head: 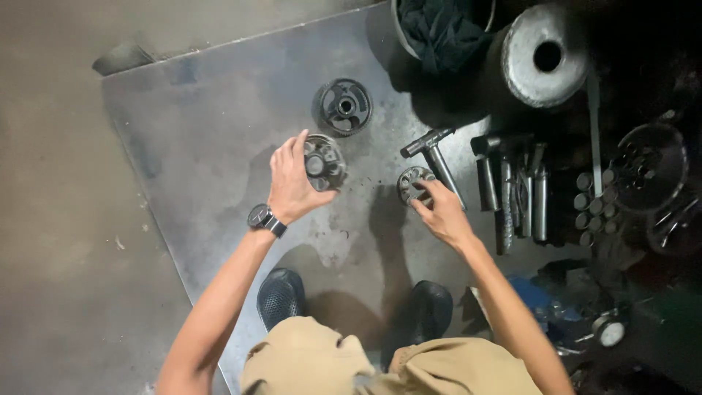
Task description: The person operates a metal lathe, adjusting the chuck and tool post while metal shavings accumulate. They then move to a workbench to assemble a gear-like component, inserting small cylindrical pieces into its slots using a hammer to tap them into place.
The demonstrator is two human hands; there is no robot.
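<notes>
My left hand (291,183) is raised over a grey metal floor plate (205,132) and grips a round, dark metal part with several holes (324,162). My right hand (441,212) reaches down to a smaller round part with holes (411,184) and pinches it at its near edge as it lies on the plate. A third, larger dark round part with a central hub (343,107) lies on the plate beyond my left hand. A black wristwatch (265,219) sits on my left wrist.
A metal hammer (433,150) lies just right of the small part. Sockets, rods and short cylinders (526,194) crowd the right side. A heavy metal cylinder with a hole (545,55) and a bucket with dark cloth (439,29) stand behind. My shoes (281,296) rest on the plate's near edge.
</notes>
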